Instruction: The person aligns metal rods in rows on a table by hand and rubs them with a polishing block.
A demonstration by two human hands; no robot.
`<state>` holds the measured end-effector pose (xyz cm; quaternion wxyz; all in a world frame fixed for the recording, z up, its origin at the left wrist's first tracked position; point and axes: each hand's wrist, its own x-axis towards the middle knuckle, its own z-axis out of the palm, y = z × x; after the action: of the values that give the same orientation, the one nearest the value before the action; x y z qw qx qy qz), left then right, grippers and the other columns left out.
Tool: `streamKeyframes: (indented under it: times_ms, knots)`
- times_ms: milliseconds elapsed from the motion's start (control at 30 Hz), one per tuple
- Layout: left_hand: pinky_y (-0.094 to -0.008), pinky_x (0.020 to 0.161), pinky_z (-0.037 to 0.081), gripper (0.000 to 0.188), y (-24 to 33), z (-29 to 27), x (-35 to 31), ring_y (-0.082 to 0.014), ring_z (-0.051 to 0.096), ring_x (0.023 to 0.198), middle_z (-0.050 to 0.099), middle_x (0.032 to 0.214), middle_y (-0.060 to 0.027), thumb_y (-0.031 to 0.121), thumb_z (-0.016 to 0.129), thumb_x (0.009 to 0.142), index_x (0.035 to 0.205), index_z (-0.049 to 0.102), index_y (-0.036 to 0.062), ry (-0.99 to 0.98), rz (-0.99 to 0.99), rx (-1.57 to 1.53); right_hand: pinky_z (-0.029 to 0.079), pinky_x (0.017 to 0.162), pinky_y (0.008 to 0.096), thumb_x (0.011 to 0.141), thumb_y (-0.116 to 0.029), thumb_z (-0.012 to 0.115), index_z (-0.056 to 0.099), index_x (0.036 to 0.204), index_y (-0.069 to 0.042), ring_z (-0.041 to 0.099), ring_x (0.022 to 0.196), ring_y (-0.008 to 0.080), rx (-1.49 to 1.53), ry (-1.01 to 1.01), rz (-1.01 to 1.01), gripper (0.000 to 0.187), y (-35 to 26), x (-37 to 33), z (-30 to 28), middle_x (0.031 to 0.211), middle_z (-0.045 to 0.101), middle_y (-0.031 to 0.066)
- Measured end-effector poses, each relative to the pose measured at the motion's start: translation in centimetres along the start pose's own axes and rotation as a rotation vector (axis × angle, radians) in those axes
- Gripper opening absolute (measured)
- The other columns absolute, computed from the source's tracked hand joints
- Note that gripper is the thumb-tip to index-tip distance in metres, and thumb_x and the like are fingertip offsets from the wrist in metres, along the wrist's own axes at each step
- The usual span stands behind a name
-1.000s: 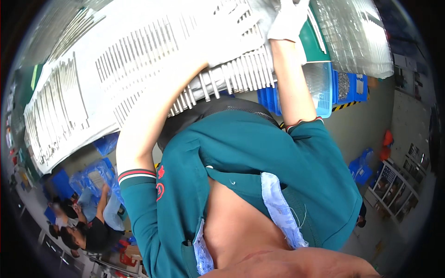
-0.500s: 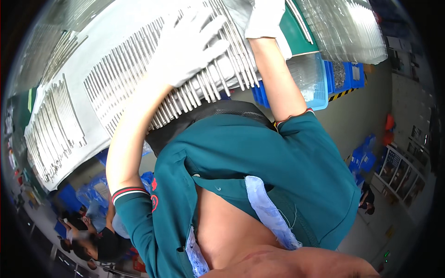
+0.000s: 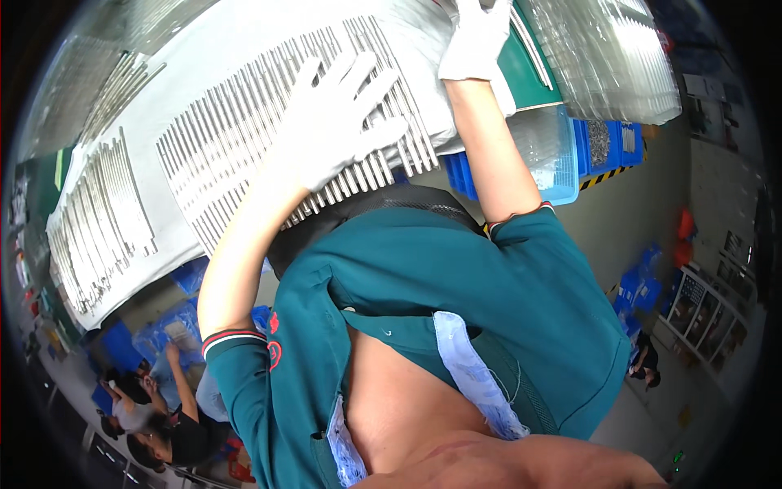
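Observation:
A long row of thin silvery metal rods [image 3: 232, 114] lies side by side on the white cloth [image 3: 183, 77] over the table. My left hand [image 3: 338, 122], in a white glove, rests palm down across the right part of that row. Its fingers are spread, and it hides the rods beneath it. My right hand [image 3: 475, 45], also gloved in white, is at the top edge beyond the row's right end, beside a green board [image 3: 525, 77]. Its fingertips are cut off by the picture's edge, so whether it holds anything does not show.
A second group of rods [image 3: 102, 220] lies at the left, with a looser bunch [image 3: 122, 85] behind it. Clear plastic trays [image 3: 607, 61] are stacked at the far right. Below them stand a light blue basket [image 3: 568, 175] and blue bins [image 3: 599, 143]. Other people [image 3: 175, 432] sit at lower left.
The rods at the row's right end now lie closer together, with narrower gaps. My left hand stays spread on them, its fingers slightly lower in view. My right hand has come slightly nearer.

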<state>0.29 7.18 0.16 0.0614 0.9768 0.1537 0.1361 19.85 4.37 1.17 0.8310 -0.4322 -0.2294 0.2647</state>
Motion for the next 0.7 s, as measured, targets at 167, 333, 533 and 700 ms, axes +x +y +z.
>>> streamKeyframes:
  times_ms: [167, 333, 533, 700]
  knots:
    - [-0.0582, 0.114, 0.029, 0.067, 0.3, -2.7, -3.7, -0.0389, 0.049, 0.133, 0.052, 0.144, -0.0218, 0.057, 0.056, 0.092, 0.137, 0.060, 0.0074, -0.054, -0.075, 0.031, 0.050, 0.099, 0.0355, 0.097, -0.025, 0.064, 0.025, 0.157, 0.001, 0.058, 0.120, 0.0265, -0.293, 0.020, -0.209, 0.076, 1.7, 1.2, -1.6, 0.143, 0.050, 0.0164]
    - [-0.0594, 0.113, 0.028, 0.067, 1.6, -2.9, -6.2, -0.0400, 0.050, 0.132, 0.056, 0.141, -0.0208, 0.060, 0.058, 0.090, 0.139, 0.059, 0.0141, -0.117, -0.097, -0.072, 0.048, 0.101, 0.0349, 0.097, -0.028, 0.064, 0.028, 0.155, 0.005, 0.057, 0.121, 0.0249, -0.487, -0.025, -0.314, 0.075, 2.1, 1.1, -1.8, 0.142, 0.051, 0.0176]
    - [-0.0594, 0.114, 0.029, 0.065, 1.9, -2.0, -5.3, -0.0399, 0.052, 0.131, 0.054, 0.143, -0.0209, 0.056, 0.059, 0.091, 0.143, 0.056, 0.0169, -0.129, 0.032, -0.130, 0.049, 0.098, 0.0337, 0.096, -0.030, 0.066, 0.028, 0.155, 0.003, 0.057, 0.117, 0.0234, -0.496, -0.026, -0.304, 0.078, 2.2, 1.0, -2.0, 0.139, 0.053, 0.0164]
    - [-0.0596, 0.112, 0.031, 0.063, 2.7, -0.9, -4.2, -0.0370, 0.055, 0.128, 0.056, 0.141, -0.0185, 0.056, 0.058, 0.091, 0.141, 0.057, 0.0174, -0.093, 0.115, -0.161, 0.050, 0.096, 0.0329, 0.095, -0.029, 0.067, 0.027, 0.156, 0.000, 0.057, 0.115, 0.0224, -0.254, 0.002, -0.117, 0.078, 1.2, 0.3, -0.8, 0.138, 0.053, 0.0144]
